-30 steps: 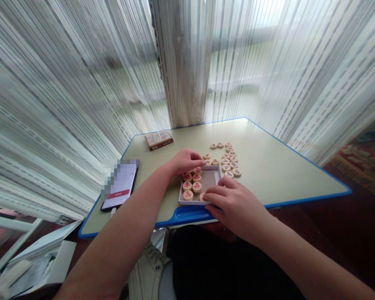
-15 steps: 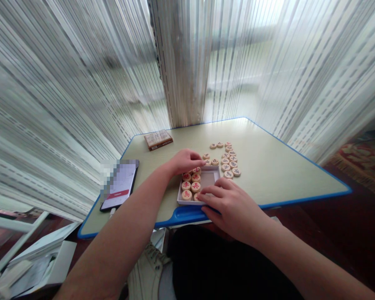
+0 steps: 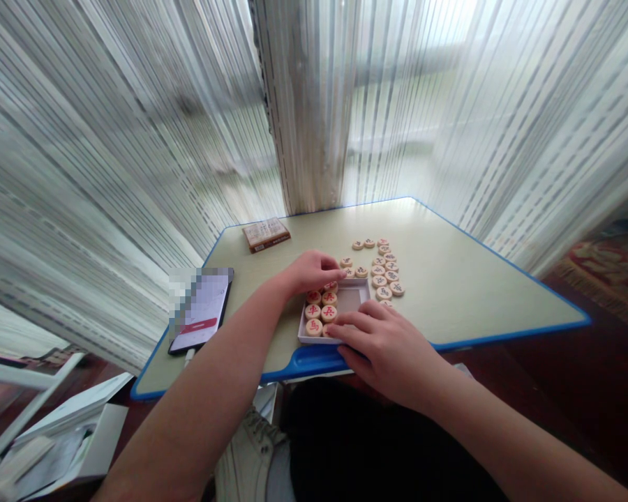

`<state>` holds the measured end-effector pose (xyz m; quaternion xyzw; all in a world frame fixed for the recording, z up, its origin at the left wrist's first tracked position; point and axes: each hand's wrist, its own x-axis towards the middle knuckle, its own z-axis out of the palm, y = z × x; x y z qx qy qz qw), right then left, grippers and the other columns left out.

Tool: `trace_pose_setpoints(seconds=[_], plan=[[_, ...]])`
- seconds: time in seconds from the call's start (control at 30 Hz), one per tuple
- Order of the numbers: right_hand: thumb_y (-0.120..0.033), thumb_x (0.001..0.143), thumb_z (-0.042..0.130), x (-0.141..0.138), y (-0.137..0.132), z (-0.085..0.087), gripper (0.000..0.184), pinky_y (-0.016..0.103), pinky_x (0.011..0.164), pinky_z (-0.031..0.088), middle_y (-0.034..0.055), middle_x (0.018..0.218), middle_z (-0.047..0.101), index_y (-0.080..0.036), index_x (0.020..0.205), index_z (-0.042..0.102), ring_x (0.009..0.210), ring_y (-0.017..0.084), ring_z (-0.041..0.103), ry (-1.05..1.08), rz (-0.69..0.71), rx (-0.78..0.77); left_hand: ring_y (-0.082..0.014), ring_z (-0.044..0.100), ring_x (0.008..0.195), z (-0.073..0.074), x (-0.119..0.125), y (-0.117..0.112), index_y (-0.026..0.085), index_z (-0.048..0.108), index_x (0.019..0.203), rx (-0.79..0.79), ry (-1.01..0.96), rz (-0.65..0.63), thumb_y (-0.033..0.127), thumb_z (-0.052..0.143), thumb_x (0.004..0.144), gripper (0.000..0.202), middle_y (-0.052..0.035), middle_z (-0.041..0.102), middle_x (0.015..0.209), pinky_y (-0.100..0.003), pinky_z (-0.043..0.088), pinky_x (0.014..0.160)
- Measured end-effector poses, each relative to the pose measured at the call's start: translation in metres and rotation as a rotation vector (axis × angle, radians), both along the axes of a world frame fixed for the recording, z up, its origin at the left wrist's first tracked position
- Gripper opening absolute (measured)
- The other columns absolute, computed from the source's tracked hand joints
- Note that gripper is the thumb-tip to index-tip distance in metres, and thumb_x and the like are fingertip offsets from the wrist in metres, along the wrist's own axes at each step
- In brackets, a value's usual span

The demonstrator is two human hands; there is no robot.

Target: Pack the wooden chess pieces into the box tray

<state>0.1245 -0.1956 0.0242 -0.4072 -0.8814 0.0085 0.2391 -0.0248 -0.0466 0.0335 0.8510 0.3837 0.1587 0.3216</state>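
Observation:
A shallow white box [image 3: 356,291] sits near the front edge of a pale table [image 3: 450,279] with a blue rim. Several round wooden chess discs with red characters [image 3: 321,312] lie in its left half. My left hand [image 3: 311,270] rests curled on the box's far left corner, fingertips pinched near a disc. My right hand [image 3: 384,338] lies over the box's near edge, its fingers stretched flat and touching a disc at the front. More wooden discs [image 3: 384,268] lie loose on the table just behind the box.
A phone [image 3: 203,310] with a lit screen lies at the table's left edge. A small brown box [image 3: 266,233] sits at the far left. Striped sheer curtains surround the table. White items lie on the floor at lower left.
My right hand has slid a little to the left along the box's near edge, over the front discs. My left hand has stayed put.

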Motion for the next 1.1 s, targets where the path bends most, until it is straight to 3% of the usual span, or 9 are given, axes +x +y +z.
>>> trace_pose_setpoints(seconds=[0.2, 0.3, 0.4, 0.53, 0.7, 0.87, 1.1], plan=[[-0.031, 0.085, 0.052, 0.015, 0.019, 0.006, 0.022, 0.035, 0.081, 0.042, 0.0048, 0.091, 0.068, -0.021, 0.098, 0.067, 0.083, 0.018, 0.054, 0.119, -0.018, 0.140, -0.0101, 0.044, 0.055, 0.000, 0.001, 0.000, 0.011, 0.068, 0.072, 0.021, 0.027, 0.010, 0.050, 0.053, 0.073, 0.041, 0.0004, 0.057, 0.058, -0.022, 0.033, 0.051], [-0.031, 0.086, 0.051, 0.030, 0.042, 0.007, 0.022, 0.037, 0.083, 0.042, 0.0061, 0.089, 0.068, -0.019, 0.092, 0.068, 0.085, 0.020, 0.056, 0.246, -0.202, 0.217, -0.0099, 0.045, 0.054, 0.001, 0.001, 0.000, 0.011, 0.068, 0.072, 0.002, 0.026, 0.014, 0.049, 0.054, 0.072, 0.041, 0.0003, 0.057, 0.058, -0.022, 0.033, 0.052], [-0.029, 0.086, 0.049, 0.045, 0.061, 0.007, 0.025, 0.040, 0.086, 0.042, 0.0098, 0.095, 0.067, -0.016, 0.094, 0.068, 0.094, 0.023, 0.058, 0.347, -0.390, 0.190, -0.0096, 0.045, 0.053, 0.001, 0.000, -0.001, 0.012, 0.068, 0.073, -0.030, 0.016, 0.023, 0.050, 0.055, 0.072, 0.041, 0.0004, 0.057, 0.058, -0.022, 0.032, 0.050], [-0.024, 0.084, 0.047, 0.062, 0.074, 0.011, 0.025, 0.043, 0.091, 0.041, 0.0101, 0.101, 0.067, -0.016, 0.093, 0.069, 0.098, 0.024, 0.058, 0.305, -0.431, 0.138, -0.0101, 0.046, 0.052, -0.001, 0.001, -0.002, 0.011, 0.069, 0.076, 0.000, 0.002, 0.051, 0.047, 0.054, 0.073, 0.039, -0.0004, 0.058, 0.057, -0.022, 0.032, 0.049], [-0.022, 0.087, 0.041, 0.074, 0.087, 0.006, 0.032, 0.041, 0.097, 0.039, 0.0131, 0.114, 0.063, -0.013, 0.104, 0.066, 0.109, 0.023, 0.054, 0.301, -0.562, 0.117, -0.0138, 0.056, 0.068, 0.000, 0.007, 0.001, 0.012, 0.069, 0.088, 0.212, -0.111, 0.110, 0.041, 0.053, 0.075, 0.036, -0.0067, 0.068, 0.081, -0.023, 0.042, 0.061], [-0.026, 0.090, 0.039, 0.061, 0.084, -0.011, 0.036, 0.039, 0.099, 0.035, 0.0162, 0.121, 0.058, -0.010, 0.115, 0.060, 0.117, 0.024, 0.049, -0.057, -0.515, -0.069, -0.0181, 0.060, 0.084, -0.001, 0.007, 0.002, 0.013, 0.069, 0.095, 0.157, -0.139, 0.113, 0.042, 0.049, 0.078, 0.040, -0.0079, 0.069, 0.094, -0.027, 0.046, 0.075], [-0.029, 0.092, 0.034, 0.054, 0.079, -0.012, 0.038, 0.035, 0.101, 0.034, 0.0119, 0.124, 0.058, -0.014, 0.117, 0.059, 0.119, 0.022, 0.048, -0.060, -0.494, -0.084, -0.0205, 0.063, 0.085, -0.009, 0.003, 0.007, 0.011, 0.071, 0.093, 0.009, -0.258, 0.104, 0.044, 0.049, 0.078, 0.042, -0.0087, 0.071, 0.090, -0.029, 0.047, 0.077]])
